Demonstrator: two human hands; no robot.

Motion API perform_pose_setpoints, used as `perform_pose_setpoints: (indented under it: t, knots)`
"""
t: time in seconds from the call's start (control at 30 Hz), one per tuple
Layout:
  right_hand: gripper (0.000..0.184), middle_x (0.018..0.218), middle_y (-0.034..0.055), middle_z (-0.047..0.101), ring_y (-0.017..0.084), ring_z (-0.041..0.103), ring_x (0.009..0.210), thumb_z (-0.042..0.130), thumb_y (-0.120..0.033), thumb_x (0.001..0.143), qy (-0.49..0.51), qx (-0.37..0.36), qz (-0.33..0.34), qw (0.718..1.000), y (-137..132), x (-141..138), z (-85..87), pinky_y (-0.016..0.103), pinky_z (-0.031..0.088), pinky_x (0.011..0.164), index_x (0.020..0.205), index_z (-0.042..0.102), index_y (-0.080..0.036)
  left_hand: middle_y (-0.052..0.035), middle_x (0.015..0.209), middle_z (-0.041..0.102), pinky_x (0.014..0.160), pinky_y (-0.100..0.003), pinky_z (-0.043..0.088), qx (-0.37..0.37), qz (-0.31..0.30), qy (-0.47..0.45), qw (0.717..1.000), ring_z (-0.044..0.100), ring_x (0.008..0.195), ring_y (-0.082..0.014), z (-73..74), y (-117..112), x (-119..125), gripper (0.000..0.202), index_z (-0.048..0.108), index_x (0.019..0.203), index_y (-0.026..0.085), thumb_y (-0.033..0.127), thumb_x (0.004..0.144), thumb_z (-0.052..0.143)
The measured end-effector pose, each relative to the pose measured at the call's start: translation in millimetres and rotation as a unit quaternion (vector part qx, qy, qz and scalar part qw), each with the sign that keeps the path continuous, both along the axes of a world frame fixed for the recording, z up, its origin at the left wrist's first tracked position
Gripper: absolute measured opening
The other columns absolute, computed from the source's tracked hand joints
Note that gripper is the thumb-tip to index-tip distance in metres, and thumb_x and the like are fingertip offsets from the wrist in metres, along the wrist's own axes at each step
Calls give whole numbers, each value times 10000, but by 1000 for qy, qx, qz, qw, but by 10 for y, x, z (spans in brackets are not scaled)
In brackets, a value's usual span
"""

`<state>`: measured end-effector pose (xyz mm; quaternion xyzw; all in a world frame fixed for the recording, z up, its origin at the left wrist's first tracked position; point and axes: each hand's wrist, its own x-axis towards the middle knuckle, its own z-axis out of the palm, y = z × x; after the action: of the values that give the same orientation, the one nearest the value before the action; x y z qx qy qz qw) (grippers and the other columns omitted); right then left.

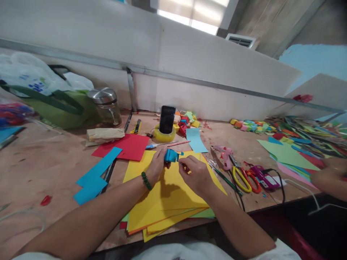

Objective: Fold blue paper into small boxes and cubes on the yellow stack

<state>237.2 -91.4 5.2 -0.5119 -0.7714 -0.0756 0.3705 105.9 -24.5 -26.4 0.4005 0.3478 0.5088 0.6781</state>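
My left hand point(158, 165) is closed round a small folded blue paper piece point(170, 155), held just above a stack of yellow paper sheets point(165, 196). A green bead bracelet sits on that wrist. My right hand point(195, 172) pinches the right end of the same blue piece, fingers pressed together. Both hands hover over the middle of the yellow stack, near the table's front edge.
A red sheet point(127, 147), blue paper strip point(94, 175), light blue sheet point(195, 140), phone point(166, 119) on a tape roll, glass jar point(107, 106), glue gun point(225, 155) and scissors point(241, 177) lie around. Another person's hand point(332, 177) rests at the right by more coloured paper.
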Motion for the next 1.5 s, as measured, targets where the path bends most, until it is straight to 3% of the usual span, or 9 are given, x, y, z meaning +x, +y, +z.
perform_pose_setpoints:
  t: [0.13,0.67,0.93,1.07,1.17,1.5]
  knots:
    - [208,651,33,606,129,574,574,461,-116,841,-22,15,-2,1000,18,-18,-83,226,468,552,815,656,-183,30,508,513,400,-194,341,8,-11,13,1000,441,414,-83,48,-57,-8,386,571,698,171,543,780,628]
    - [200,654,31,604,126,558,572,460,-116,843,-20,5,15,1000,30,3,-109,226,450,561,805,644,-185,28,532,509,407,-205,373,42,-28,52,997,445,433,-90,45,-79,-21,525,584,737,176,693,666,635]
    - [149,643,7,603,104,548,540,496,-206,868,37,-34,41,998,-69,91,19,221,431,539,890,639,-170,18,563,529,404,-207,393,21,-33,52,998,457,444,-94,43,-68,-33,551,623,806,160,693,665,635]
    - [189,812,34,628,120,561,618,529,-164,801,84,-10,-2,996,-58,142,117,239,456,556,979,582,-197,19,561,522,388,-202,389,6,-49,46,998,453,437,-93,47,-76,-36,536,635,837,157,670,682,637]
    - [261,892,44,639,134,575,670,554,-149,783,89,5,6,996,-35,144,145,243,468,544,1037,536,-207,14,576,536,378,-200,392,-5,-77,46,996,456,439,-92,54,-90,-32,537,630,834,157,669,673,644]
    - [319,825,31,657,153,618,726,526,-62,789,66,77,59,993,5,125,35,262,525,608,1072,513,-208,17,567,543,367,-183,378,8,-124,70,990,462,416,-83,11,-101,-52,491,624,819,148,631,774,558]
